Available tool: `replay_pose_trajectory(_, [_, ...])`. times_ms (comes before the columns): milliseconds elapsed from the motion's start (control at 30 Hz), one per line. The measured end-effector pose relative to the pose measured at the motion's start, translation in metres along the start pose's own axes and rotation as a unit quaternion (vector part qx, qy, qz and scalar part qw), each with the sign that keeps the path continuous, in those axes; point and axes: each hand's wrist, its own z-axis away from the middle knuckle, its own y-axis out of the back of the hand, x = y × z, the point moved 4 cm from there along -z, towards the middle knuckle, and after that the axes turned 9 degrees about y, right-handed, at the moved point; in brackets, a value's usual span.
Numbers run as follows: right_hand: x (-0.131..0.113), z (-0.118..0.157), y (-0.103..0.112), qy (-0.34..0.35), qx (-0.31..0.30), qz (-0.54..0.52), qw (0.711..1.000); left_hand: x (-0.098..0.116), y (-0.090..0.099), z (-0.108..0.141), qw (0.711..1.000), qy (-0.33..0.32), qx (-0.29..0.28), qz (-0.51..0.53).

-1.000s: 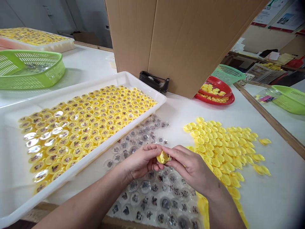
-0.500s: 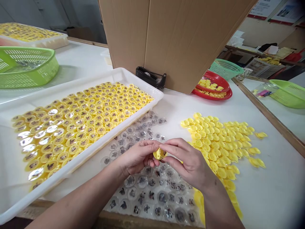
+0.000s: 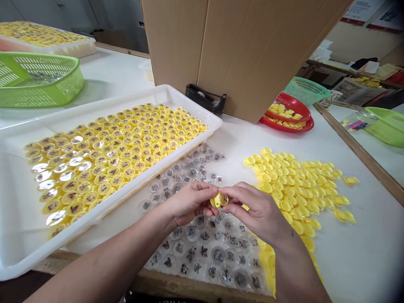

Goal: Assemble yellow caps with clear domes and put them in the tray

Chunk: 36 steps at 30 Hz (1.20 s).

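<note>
Your left fingers [image 3: 208,197] and right fingers [image 3: 232,198] pinch a yellow piece [image 3: 219,200], apparently steadying it; tray [image 3: 91,229] at ten o'clock.

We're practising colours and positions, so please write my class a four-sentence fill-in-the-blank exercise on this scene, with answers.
The left hand and right hand hold a small piece coloured ____.
The large white tray lies to the person's ____.
The tape dispenser is ____.
The stacked plates are ____.
Missing words: yellow; left; black; red.

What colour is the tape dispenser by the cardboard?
The tape dispenser is black; the head view shows it.
</note>
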Motion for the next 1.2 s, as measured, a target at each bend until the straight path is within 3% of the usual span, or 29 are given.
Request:
replay_pose_trajectory(267, [0.008,0.001,-0.001,-0.021,0.055,-0.052,0.997,0.0,0.0,0.001,0.999,-0.009,0.034,0.033])
replay_pose_trajectory(533, [0.01,0.001,0.004,-0.04,0.107,-0.094,0.989,0.005,0.001,0.005,0.998,-0.01,-0.031,0.057])
replay_pose_trajectory(733, [0.009,0.001,0.002,-0.065,0.114,-0.115,0.985,0.002,-0.001,0.003,0.997,-0.003,-0.046,0.056])
replay_pose_trajectory(1200, [-0.002,0.001,0.003,-0.004,0.08,-0.007,0.997,0.001,0.0,0.002,0.998,-0.007,-0.041,0.039])
